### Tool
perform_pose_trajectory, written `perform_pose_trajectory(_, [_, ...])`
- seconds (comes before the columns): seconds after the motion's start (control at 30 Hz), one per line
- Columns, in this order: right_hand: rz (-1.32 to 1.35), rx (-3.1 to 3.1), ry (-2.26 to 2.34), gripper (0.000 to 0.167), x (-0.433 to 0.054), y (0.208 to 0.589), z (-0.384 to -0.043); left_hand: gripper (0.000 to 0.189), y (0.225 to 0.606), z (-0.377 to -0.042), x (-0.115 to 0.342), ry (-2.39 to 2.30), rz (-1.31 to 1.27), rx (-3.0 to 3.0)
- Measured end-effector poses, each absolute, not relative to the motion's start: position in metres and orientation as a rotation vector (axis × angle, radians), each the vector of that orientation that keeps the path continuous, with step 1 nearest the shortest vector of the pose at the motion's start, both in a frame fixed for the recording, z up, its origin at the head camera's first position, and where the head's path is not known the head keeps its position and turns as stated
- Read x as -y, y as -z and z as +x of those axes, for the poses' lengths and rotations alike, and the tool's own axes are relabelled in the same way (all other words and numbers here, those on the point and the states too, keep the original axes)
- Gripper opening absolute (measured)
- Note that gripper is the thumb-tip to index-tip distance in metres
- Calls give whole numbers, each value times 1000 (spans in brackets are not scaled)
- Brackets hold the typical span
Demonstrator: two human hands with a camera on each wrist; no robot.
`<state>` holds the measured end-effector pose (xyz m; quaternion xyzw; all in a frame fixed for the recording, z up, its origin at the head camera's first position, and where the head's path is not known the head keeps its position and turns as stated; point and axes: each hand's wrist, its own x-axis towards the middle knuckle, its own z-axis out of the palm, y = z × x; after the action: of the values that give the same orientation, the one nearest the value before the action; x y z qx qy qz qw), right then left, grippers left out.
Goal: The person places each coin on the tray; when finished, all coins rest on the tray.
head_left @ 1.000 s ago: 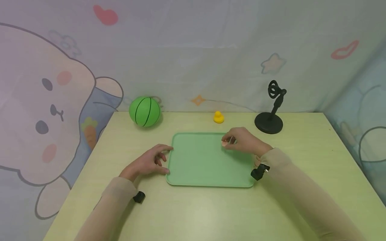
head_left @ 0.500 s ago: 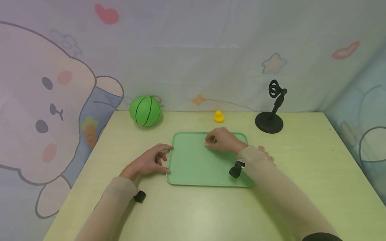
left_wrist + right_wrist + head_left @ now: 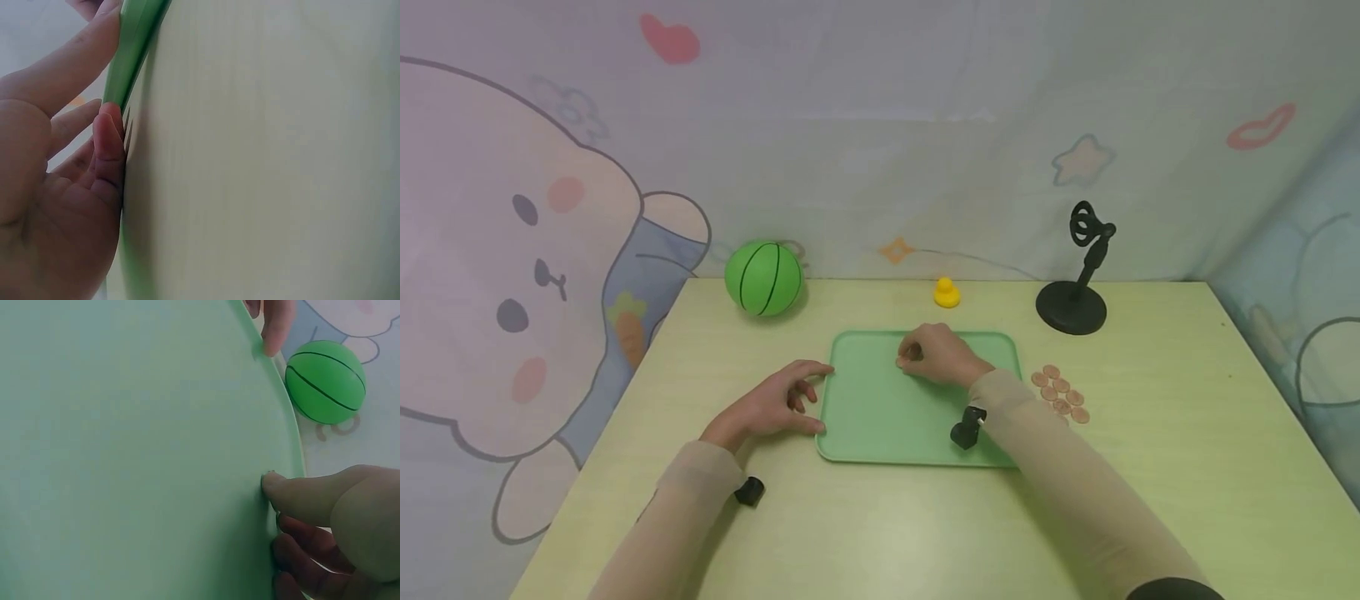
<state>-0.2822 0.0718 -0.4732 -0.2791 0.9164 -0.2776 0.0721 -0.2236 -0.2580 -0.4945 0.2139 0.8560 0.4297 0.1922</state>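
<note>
A green rectangular tray (image 3: 868, 417) lies on the table. My left hand (image 3: 772, 402) is at its left edge, thumb and index finger spread apart and touching the rim; in the left wrist view the thumb and fingers are right at the green rim. Over the upper middle of the tray, my right hand (image 3: 938, 353) pinches a small copper-coloured coin (image 3: 901, 362), low over the surface. In the right wrist view the right thumb (image 3: 300, 494) points down at the tray, with the coin mostly hidden. Several copper coins (image 3: 1061, 386) lie on the table beyond the tray's right edge, partly covered by the right sleeve.
A green ball (image 3: 765, 278) stands at the back left of the table. At the back middle is a yellow rubber duck (image 3: 947, 293), and a black stand (image 3: 1072, 307) with a round base is at the back right. A printed cloth hangs behind.
My right hand has moved left over the tray with the coin in its fingertips and sunk slightly. The sleeve now uncovers more of the coins on the right. My left hand stays put.
</note>
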Motion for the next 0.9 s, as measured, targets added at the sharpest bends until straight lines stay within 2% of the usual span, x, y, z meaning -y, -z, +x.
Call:
perform_pose_trajectory(0.6, [-712, -2776, 856, 19, -66, 476, -280, 90, 493, -221, 258, -1214, 596, -2407])
perform_pose_trajectory(0.8, [-705, -2760, 830, 33, -74, 472, -279, 91, 494, -221, 258, -1223, 604, -2398])
perform_pose_trajectory(0.9, [-730, -2760, 818, 34, -84, 466, -277, 91, 494, -222, 258, -1221, 607, -2400])
